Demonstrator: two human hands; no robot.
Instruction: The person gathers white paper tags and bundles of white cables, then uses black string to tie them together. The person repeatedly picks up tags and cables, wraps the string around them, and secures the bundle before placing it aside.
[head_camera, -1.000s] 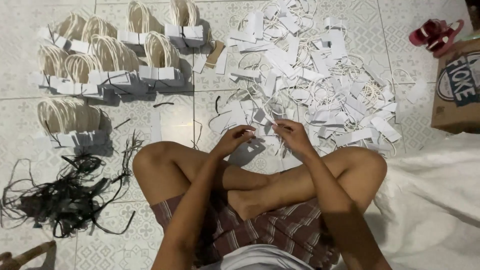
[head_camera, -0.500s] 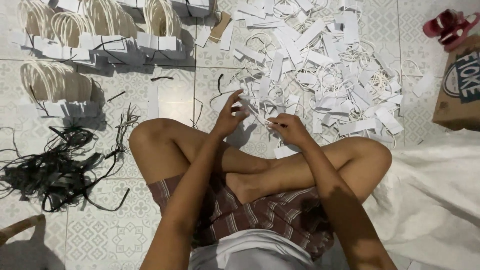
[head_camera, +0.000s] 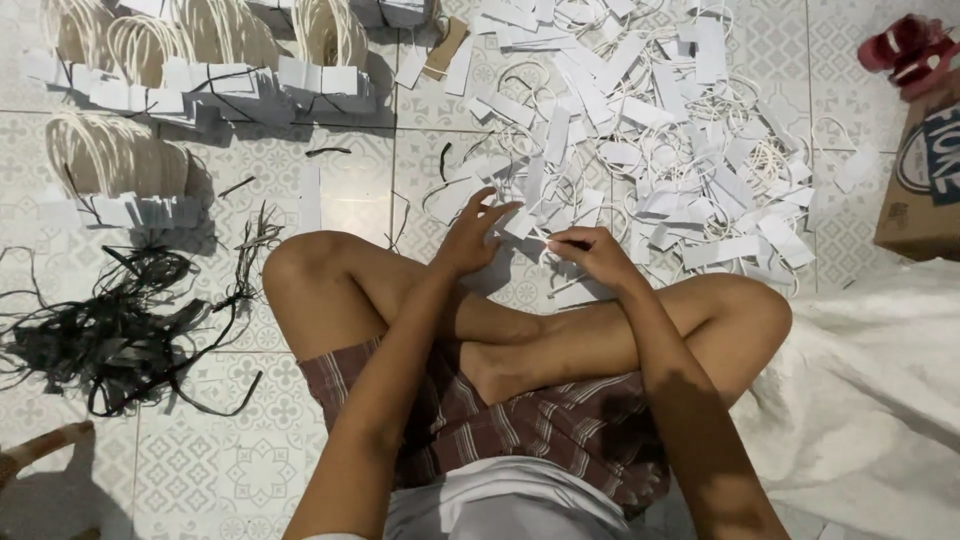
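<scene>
The white paper tag (head_camera: 553, 243) is pinched at the fingertips of the right hand (head_camera: 597, 252), just above the floor and right in front of the person's crossed shins. The grip there is closed tight, thumb against forefinger, on the tag's near end. The left hand (head_camera: 472, 232) is spread with its fingers fanned, touching the tag's other end and the cards next to it; I cannot tell whether it actually has hold of anything.

Just beyond the hands lies the loose heap of white tags and looped strings (head_camera: 650, 130), scattered over the patterned floor tiles (head_camera: 350, 190). From where I stand, the likeliest trouble is snagging: the cords in that heap cross each other, so lifting one tag could drag neighbours along or pull a loop off. The spread left fingers could also crease a card if they press down on it.

Farther left sit the sorted bundles of tags (head_camera: 200, 80), banded in rows, with another bundle (head_camera: 115, 170) nearer. Below them is a tangle of black strips (head_camera: 110, 320). A careless sweep of the left elbow or knee might knock the rows out of order or pull black scraps among them. A cardboard box (head_camera: 925, 180) and a white sack (head_camera: 880, 400) stand well apart on the right.
</scene>
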